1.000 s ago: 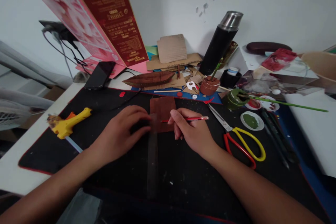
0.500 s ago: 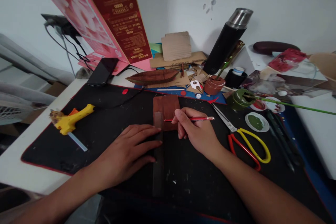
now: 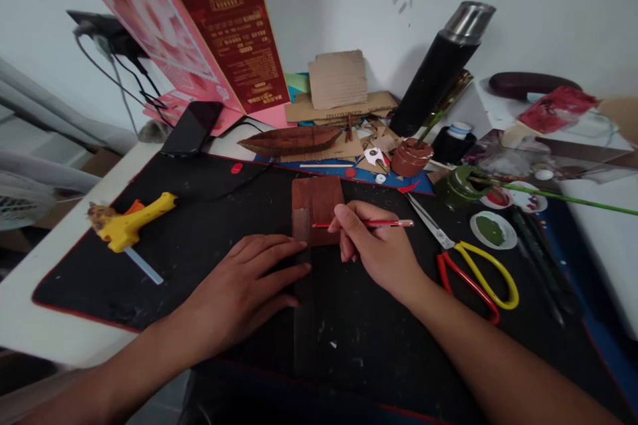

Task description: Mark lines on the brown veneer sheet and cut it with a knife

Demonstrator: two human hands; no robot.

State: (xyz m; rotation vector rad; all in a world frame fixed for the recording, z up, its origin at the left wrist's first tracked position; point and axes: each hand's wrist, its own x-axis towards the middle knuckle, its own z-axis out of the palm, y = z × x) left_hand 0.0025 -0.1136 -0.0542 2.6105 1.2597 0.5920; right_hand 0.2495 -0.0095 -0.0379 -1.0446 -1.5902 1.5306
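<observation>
A reddish-brown rectangular piece [image 3: 319, 191] lies flat on the black mat [image 3: 229, 192]. Along its left part runs a dark ruler [image 3: 302, 325], one end overlapping the piece and the rest reaching toward me. My left hand [image 3: 254, 279] presses on the ruler with fingers spread and stretched out. Held in a pinch by my right hand [image 3: 373, 239] is a red pencil [image 3: 383, 223], nearly level, its tip at the brown piece just right of the ruler. Some of the piece's lower right is hidden behind my right fingers.
Scissors [image 3: 463, 255] with red and yellow handles lie right of my right hand. A yellow glue gun [image 3: 129, 222] rests at left, near a phone [image 3: 192, 127]. Behind stand a brown boat-shaped piece [image 3: 294, 141], paint jars [image 3: 411, 158] and a black thermos [image 3: 433, 73].
The view has shifted slightly. Both hands, the ruler and the brown piece keep nearly the same places relative to one another.
</observation>
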